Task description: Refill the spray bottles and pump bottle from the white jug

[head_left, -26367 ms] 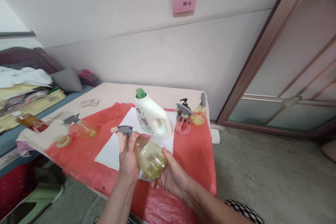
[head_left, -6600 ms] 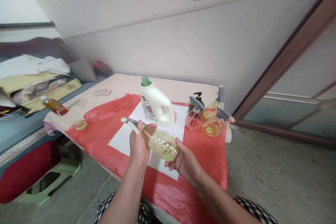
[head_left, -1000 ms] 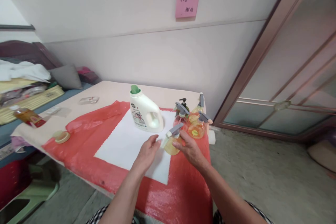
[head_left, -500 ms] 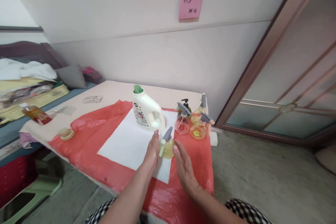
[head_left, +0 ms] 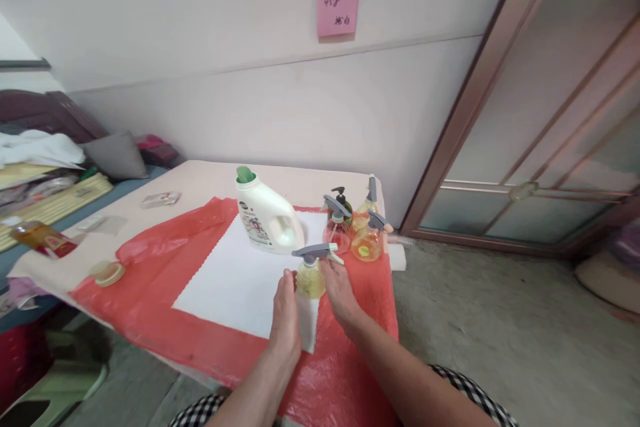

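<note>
A small spray bottle (head_left: 311, 280) of clear, yellowish plastic with a grey trigger head stands upright near the right edge of a white sheet (head_left: 235, 293). It sits between my two hands, its nozzle turned to the right. My left hand (head_left: 287, 317) presses against its left side with fingers fairly straight. On the other side, my right hand (head_left: 343, 297) lies along the bottle just under the trigger. Behind it is a big cream detergent jug (head_left: 267, 217), with a green piece in its mouth. Both palms face inward, so their contact surfaces are mostly hidden.
Right of the jug cluster a pink spray bottle (head_left: 337, 237), an orange spray bottle (head_left: 367, 245), a yellow spray bottle (head_left: 364, 213) and a dark pump bottle (head_left: 341, 200). Red plastic (head_left: 210, 320) covers the table front. A round lid (head_left: 107, 273) and an amber bottle (head_left: 43, 238) are left.
The spray bottle has turned between my hands: its nozzle pointed toward me and left, and now points right. My hands have closed in on its sides. The whole view has shifted.
</note>
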